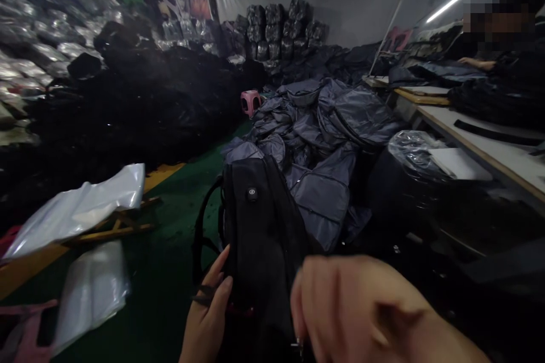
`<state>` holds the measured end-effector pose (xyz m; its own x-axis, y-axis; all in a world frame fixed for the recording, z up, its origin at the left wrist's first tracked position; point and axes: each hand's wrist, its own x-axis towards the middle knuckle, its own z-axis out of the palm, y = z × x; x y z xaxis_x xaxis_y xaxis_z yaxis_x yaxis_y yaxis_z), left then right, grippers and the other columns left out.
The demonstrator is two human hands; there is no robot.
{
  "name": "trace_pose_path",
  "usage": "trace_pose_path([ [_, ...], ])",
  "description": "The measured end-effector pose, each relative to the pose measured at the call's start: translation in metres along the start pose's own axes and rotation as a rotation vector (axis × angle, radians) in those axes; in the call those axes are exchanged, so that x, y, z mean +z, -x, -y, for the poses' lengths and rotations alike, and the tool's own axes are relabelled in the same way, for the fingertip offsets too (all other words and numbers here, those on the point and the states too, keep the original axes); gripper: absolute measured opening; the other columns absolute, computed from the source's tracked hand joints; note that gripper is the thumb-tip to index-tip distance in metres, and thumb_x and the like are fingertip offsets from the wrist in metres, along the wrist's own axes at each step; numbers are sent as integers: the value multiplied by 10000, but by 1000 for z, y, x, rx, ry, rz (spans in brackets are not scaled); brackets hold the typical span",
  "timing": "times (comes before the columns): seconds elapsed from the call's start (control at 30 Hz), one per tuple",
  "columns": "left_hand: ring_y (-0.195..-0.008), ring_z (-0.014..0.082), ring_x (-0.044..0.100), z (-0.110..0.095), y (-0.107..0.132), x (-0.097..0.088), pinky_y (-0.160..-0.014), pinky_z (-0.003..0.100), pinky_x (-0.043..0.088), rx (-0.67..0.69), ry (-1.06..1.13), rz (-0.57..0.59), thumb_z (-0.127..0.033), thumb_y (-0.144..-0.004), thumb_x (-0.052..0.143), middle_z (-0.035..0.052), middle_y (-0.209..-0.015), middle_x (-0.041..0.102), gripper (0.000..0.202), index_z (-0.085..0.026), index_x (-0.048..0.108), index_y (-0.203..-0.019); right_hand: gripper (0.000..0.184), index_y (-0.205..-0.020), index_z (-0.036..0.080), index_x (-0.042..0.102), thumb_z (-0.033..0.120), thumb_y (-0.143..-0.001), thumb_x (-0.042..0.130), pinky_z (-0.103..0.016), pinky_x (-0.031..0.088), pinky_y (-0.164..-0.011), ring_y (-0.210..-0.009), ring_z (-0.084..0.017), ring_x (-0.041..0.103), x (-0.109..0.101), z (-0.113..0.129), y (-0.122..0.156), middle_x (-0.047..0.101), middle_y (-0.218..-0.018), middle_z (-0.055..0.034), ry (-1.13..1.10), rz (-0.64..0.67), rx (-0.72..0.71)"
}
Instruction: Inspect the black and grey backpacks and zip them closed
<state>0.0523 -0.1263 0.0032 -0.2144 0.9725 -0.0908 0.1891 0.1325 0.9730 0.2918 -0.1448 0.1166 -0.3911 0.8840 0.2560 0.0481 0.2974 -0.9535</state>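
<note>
A black backpack (264, 238) stands on its end in front of me, its side panel with a small round-marked port (252, 194) turned up. My left hand (208, 309) grips the backpack's left edge near its shoulder strap (198, 238), thumb and finger against the fabric. A dark strip lies across its fingers. My right hand (340, 300) is closed over the lower right edge of the backpack, slightly blurred. Just below its fingertips shows a small metal zipper pull (297, 345), which it seems to pinch. The bottom of the backpack is in shadow.
A heap of dark grey bags (323, 181) lies just beyond. Left are white plastic sheets (85, 204) on a wooden rack and a black pile (128, 102). A pink stool (250, 103) stands farther back. A worktable (481, 130) runs along the right, with a person behind it.
</note>
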Motion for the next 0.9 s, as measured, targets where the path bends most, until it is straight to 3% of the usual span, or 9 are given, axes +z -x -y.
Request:
trace_pose_path([
  [0.07, -908, 227, 631, -1, -1, 0, -717, 317, 551, -79, 42, 26, -479, -794, 517, 20, -1313, 529, 572, -291, 444, -1329, 202, -943, 290, 625, 424, -849, 507, -362, 446, -848, -914, -204, 591, -4, -17, -14, 658, -920, -41, 151, -41, 5],
  [0.13, -851, 220, 641, 0, -3, 0, -639, 309, 555, -135, 107, 40, -495, -805, 490, 25, -1315, 525, 584, -303, 407, -1350, 300, -1123, 272, 571, 362, -839, 533, -400, 390, -940, -1051, -229, 540, -5, -44, -20, 611, -1105, -64, 379, -230, 83],
  [0.23, -1114, 247, 546, 4, -8, 1, -837, 322, 513, -104, 203, -3, -454, -837, 449, 9, -1356, 490, 518, -280, 447, -1325, 476, -1223, 247, 532, 417, -784, 601, -430, 365, -958, -1121, -287, 501, -1, -83, -13, 559, -1218, -95, 501, -266, 254],
  [0.33, -1248, 237, 432, 6, -13, 2, -1012, 353, 386, -84, 278, -29, -410, -850, 420, 4, -1360, 489, 487, -253, 472, -1308, 340, -1003, 244, 649, 450, -732, 647, -379, 441, -800, -890, -279, 600, 3, -102, -1, 669, -958, -78, 414, -247, 361],
  [0.43, -1189, 230, 496, 3, -15, 2, -1008, 358, 389, -115, 343, -45, -398, -835, 427, 19, -1292, 554, 497, -242, 481, -1304, 218, -748, 232, 647, 445, -705, 668, -310, 442, -632, -674, -221, 582, 3, -108, 1, 650, -700, -33, 270, -244, 384],
  [0.53, -1000, 229, 619, 2, -16, 0, -855, 369, 500, -193, 425, -60, -422, -816, 427, 41, -1126, 652, 538, -248, 454, -1325, 235, -737, 207, 616, 440, -732, 645, -289, 435, -593, -661, -198, 563, 0, -116, -4, 629, -704, -21, 101, -247, 412],
  [0.63, -884, 222, 654, 9, -19, -4, -722, 349, 539, -223, 442, -61, -455, -819, 414, 41, -1012, 687, 548, -248, 450, -1325, 270, -698, 192, 567, 446, -729, 652, -279, 428, -574, -637, -178, 548, -3, -128, -6, 594, -683, -8, -57, -282, 469],
  [0.9, -1007, 213, 619, 38, -34, 8, -767, 305, 524, -245, 484, -52, -446, -861, 388, 56, -1096, 663, 476, -234, 506, -1271, 327, -665, 185, 520, 476, -702, 665, -248, 386, -533, -551, -126, 484, -11, -181, 2, 524, -594, 38, -72, -302, 526],
])
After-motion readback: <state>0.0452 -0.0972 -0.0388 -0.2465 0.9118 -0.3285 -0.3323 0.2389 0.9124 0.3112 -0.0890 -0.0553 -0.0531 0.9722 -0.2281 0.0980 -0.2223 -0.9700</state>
